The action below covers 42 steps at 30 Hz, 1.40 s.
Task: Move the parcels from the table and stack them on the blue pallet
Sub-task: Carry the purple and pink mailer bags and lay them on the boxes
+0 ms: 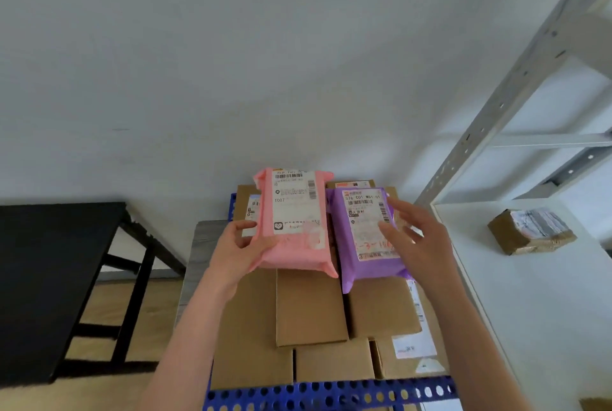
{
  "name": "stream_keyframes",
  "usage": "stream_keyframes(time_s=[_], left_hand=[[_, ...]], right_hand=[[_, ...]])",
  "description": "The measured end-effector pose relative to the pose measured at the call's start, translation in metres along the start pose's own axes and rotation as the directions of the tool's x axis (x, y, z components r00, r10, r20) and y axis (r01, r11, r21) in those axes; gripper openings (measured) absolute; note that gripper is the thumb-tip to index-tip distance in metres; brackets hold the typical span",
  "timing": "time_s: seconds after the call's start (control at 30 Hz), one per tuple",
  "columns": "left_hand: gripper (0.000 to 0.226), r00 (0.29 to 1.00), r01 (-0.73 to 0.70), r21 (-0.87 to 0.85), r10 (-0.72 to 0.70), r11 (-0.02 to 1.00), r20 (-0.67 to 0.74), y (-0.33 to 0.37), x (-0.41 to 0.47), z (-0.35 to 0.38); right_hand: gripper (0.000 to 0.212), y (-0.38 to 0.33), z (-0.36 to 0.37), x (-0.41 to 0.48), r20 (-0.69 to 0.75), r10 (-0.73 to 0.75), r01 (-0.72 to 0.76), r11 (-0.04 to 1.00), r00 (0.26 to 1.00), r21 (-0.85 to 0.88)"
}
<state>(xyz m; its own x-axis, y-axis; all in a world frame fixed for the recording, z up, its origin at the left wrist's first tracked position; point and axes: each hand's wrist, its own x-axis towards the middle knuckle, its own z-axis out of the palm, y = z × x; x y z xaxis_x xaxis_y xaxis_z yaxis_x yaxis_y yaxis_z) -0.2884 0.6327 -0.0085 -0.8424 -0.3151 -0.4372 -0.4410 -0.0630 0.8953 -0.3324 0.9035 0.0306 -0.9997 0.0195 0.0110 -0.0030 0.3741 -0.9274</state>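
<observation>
A person's left hand (236, 250) grips the near left corner of a pink parcel (294, 221), thumb on top and fingers curled beneath, holding it over the stack of cardboard boxes (311, 308) that fills the blue pallet (331, 394). Whether the parcel's far end rests on the boxes cannot be told. Just beside it, to the right, a purple parcel (364, 238) lies label-up on the boxes, toward the pallet's far right corner. The right hand (420, 238) is spread wide at that parcel's right edge, fingers straight and holding nothing; whether they touch the wrap is unclear. The pallet's perforated near edge shows below the boxes. A black table (49, 278) stands to the left, and a white shelf (530, 311) to the right carries a brown taped parcel (530, 231) near its far edge.
</observation>
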Motion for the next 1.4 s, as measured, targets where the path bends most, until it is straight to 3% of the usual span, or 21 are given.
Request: stream_keyframes(time_s=[0.1,0.2,0.33,0.63,1.03,1.4], left_hand=[[0.057,0.999,0.040,0.022,-0.041,0.999,0.010,-0.009,0.001,0.004],[0.065,0.999,0.031,0.076,-0.032,0.997,0.014,-0.009,-0.001,0.010],[0.074,0.998,-0.004,0.113,-0.003,0.994,0.065,-0.006,-0.002,0.014],[0.078,0.997,-0.065,0.141,0.060,0.988,0.038,-0.009,-0.013,0.011],[0.056,0.988,-0.092,0.257,0.056,0.962,0.146,-0.006,-0.006,0.022],[0.060,0.991,-0.129,0.361,0.109,0.924,0.075,-0.009,0.002,0.029]], right_hand=[[0.044,0.017,-0.003,0.020,0.041,-0.039,0.047,0.978,0.998,-0.205],[0.054,0.033,-0.004,0.027,0.118,-0.018,0.047,0.967,0.993,-0.251],[0.064,0.045,0.001,0.027,0.215,0.043,0.004,0.977,0.976,-0.215],[0.066,0.048,-0.001,0.023,0.248,0.076,-0.037,0.987,0.966,-0.158],[0.070,0.049,-0.001,0.026,0.298,0.077,-0.020,0.982,0.951,-0.188],[0.070,0.047,0.001,0.026,0.286,0.073,-0.020,0.983,0.955,-0.184]])
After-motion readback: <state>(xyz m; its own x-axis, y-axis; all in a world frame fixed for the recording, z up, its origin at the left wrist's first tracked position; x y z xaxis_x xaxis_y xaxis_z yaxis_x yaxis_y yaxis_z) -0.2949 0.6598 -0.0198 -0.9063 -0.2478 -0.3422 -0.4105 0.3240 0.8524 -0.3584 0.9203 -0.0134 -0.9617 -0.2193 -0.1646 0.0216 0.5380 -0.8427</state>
